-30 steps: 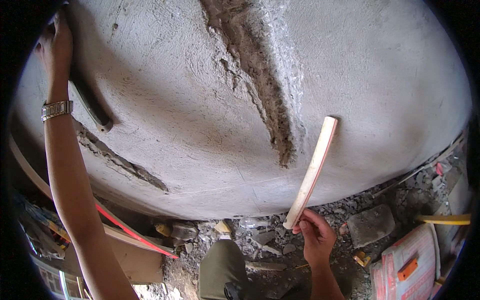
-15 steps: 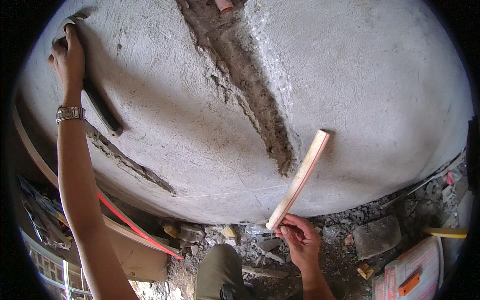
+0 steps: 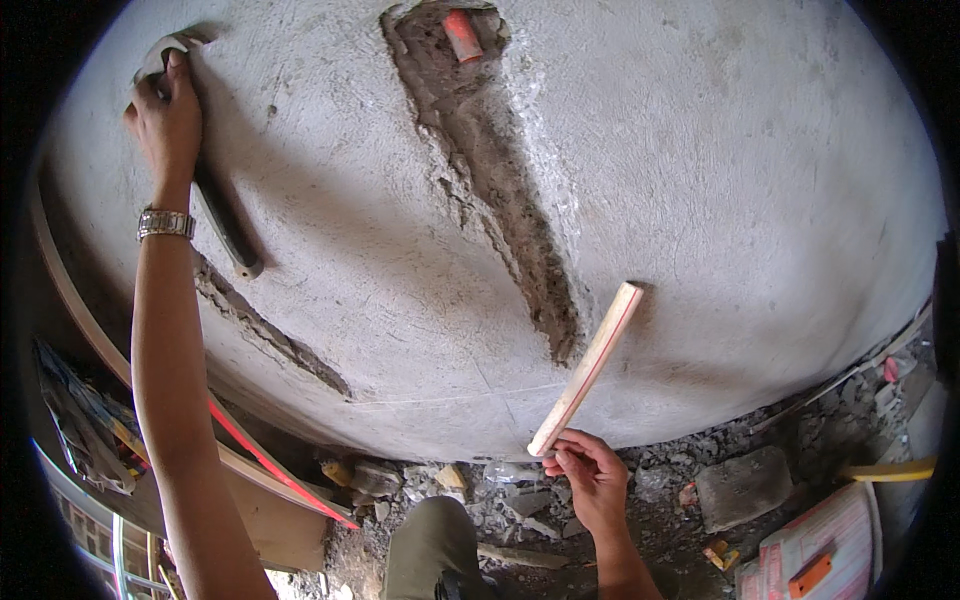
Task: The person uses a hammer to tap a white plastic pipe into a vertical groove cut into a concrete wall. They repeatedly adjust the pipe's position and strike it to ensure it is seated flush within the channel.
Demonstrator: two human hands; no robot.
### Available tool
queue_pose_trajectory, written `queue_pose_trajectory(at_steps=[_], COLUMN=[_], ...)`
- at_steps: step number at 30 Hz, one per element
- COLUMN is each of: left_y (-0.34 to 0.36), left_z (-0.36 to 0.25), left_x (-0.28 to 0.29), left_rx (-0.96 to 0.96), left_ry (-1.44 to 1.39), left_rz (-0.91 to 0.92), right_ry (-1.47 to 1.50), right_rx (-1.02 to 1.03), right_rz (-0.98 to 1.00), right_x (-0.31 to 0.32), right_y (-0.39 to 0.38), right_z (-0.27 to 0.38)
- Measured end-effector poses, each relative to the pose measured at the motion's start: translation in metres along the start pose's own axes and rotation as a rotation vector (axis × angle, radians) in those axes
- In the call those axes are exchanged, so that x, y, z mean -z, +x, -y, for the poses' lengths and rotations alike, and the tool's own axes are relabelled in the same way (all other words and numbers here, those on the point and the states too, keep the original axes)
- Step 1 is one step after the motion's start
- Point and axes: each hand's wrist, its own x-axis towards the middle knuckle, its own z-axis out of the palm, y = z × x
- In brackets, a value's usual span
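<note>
My left arm runs straight up along the left edge of the wall [image 3: 700,180], wristwatch [image 3: 166,222] on the wrist. Left hand [image 3: 168,118] sits near the wall's top left corner, fingers curled together over the bent end of a pale pipe [image 3: 160,55], palm against the plaster. A dark pipe length [image 3: 228,222] runs down the wall from under that hand.

Right hand [image 3: 590,478] is low, at the wall's bottom edge over the rubble [image 3: 480,495]. Fingertips pinch the lower end of a cream pipe [image 3: 587,366] with a red stripe. The pipe tilts up to the right; its top end lies just right of the lower tip of the chased groove [image 3: 490,170]. Touching the wall or not, can't tell. An orange conduit stub [image 3: 462,35] shows at the groove's top.

My knee [image 3: 430,540] is at the bottom centre. A grey block [image 3: 745,485] lies on the floor to the right.

Versus half a second ago: left hand has come slightly inward and sits lower in view, same grip. Right hand and cream pipe have barely moved, same tilt. The groove's top with the orange stub now shows more fully.
</note>
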Motion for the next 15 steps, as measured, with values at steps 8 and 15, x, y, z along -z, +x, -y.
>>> queue_pose_trajectory(at_steps=[8, 15], left_y=[-0.007, -0.023], left_z=[-0.003, -0.043], left_x=[-0.004, 0.017], left_rx=[-0.048, 0.018], left_ry=[-0.102, -0.162], left_rz=[-0.065, -0.093], right_ry=[-0.027, -0.152], right_rx=[0.06, 0.211], right_rz=[-0.039, -0.136], right_x=[-0.011, -0.032], right_y=[-0.014, -0.036], right_z=[0.004, 0.027])
